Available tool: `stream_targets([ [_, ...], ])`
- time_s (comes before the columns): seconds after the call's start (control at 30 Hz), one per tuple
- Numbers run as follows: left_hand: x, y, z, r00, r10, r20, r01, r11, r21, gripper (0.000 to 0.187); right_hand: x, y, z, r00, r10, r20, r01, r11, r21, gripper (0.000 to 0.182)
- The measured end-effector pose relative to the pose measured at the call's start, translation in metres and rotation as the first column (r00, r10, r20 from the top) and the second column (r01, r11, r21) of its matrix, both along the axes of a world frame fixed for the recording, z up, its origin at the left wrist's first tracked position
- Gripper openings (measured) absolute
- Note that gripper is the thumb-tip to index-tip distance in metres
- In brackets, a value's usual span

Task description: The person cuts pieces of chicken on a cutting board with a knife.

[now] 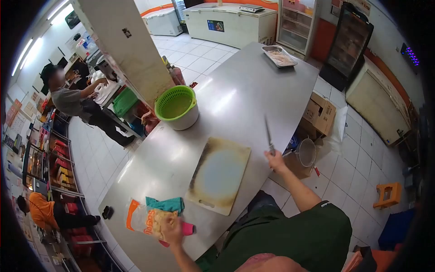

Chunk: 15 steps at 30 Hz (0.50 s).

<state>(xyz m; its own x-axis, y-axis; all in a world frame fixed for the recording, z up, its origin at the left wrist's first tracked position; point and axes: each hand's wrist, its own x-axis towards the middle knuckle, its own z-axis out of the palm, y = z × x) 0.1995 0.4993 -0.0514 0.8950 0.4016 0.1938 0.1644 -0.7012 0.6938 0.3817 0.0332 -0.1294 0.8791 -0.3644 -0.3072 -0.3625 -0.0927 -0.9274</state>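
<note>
Your right hand [274, 161], in the head view, could drop the knife [268, 131] over the near edge of the tabletop [226, 109] if its grip loosened. Its fingers are wrapped around the handle, the blade pointing away from you, right of the cutting board [222, 172]. Your left hand [171, 230] (too blurred to tell how widely spread) is at the orange-lettered bag [148, 221], beside the teal cloth [165, 205].

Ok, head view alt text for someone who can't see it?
The right hand holds a knife near the edge of a metal table, while the left hand is at a bag beside a teal cloth. A stained board lies between the hands, with a green-topped bucket beyond and a tray at the far end.
</note>
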Motion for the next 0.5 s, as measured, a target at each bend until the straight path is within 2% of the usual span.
stream_targets([
  [0.07,0.005,-0.051,-0.035,0.97,-0.213,0.118,0.23,0.961,-0.156,0.029,0.032,-0.046,-0.01,0.991,-0.124,0.039,0.124,0.992,-0.002,0.034],
  [0.13,0.008,-0.106,-0.032,0.976,-0.218,0.027,0.218,0.946,-0.239,0.031,0.077,-0.093,-0.022,0.969,-0.24,0.063,0.243,0.969,-0.036,0.033],
  [0.17,0.01,-0.122,-0.044,0.978,-0.21,-0.007,0.203,0.953,-0.227,0.032,0.104,-0.115,-0.02,0.96,-0.269,0.083,0.274,0.961,-0.05,0.031],
  [0.23,0.02,-0.154,-0.066,0.984,-0.173,-0.048,0.158,0.962,-0.223,0.031,0.172,-0.171,-0.044,0.95,-0.29,0.112,0.302,0.947,-0.108,0.031],
  [0.27,0.022,-0.169,-0.075,0.987,-0.143,-0.069,0.123,0.966,-0.229,0.028,0.204,-0.194,-0.051,0.949,-0.29,0.126,0.301,0.95,-0.083,0.031],
  [0.3,0.012,-0.165,-0.124,0.987,-0.057,-0.152,0.003,0.944,-0.329,0.025,0.239,-0.214,-0.058,0.934,-0.274,0.228,0.337,0.888,-0.312,0.029],
  [0.33,0.015,-0.16,-0.162,0.969,0.017,-0.247,-0.121,0.903,-0.411,0.023,0.271,-0.226,-0.064,0.918,-0.243,0.313,0.379,0.769,-0.515,0.028],
  [0.37,0.034,-0.174,-0.131,0.966,0.021,-0.257,-0.121,0.917,-0.38,0.023,0.295,-0.238,-0.057,0.937,-0.235,0.258,0.339,0.788,-0.514,0.027],
  [0.4,0.059,-0.211,-0.054,0.896,-0.028,-0.442,-0.147,0.922,-0.358,0.032,0.316,-0.247,-0.046,0.956,-0.224,0.192,0.292,0.806,-0.515,0.027],
  [0.43,0.076,-0.251,0.011,0.791,-0.075,-0.607,-0.174,0.924,-0.341,0.043,0.338,-0.253,-0.049,0.954,-0.206,0.219,0.296,0.767,-0.569,0.027],
  [0.47,0.087,-0.275,0.032,0.82,0.003,-0.572,-0.257,0.895,-0.364,0.042,0.361,-0.263,-0.045,0.95,-0.178,0.258,0.305,0.718,-0.626,0.028],
  [0.5,0.097,-0.285,0.028,0.819,0.003,-0.573,-0.258,0.895,-0.364,0.042,0.384,-0.273,-0.04,0.95,-0.178,0.256,0.303,0.719,-0.626,0.028],
])
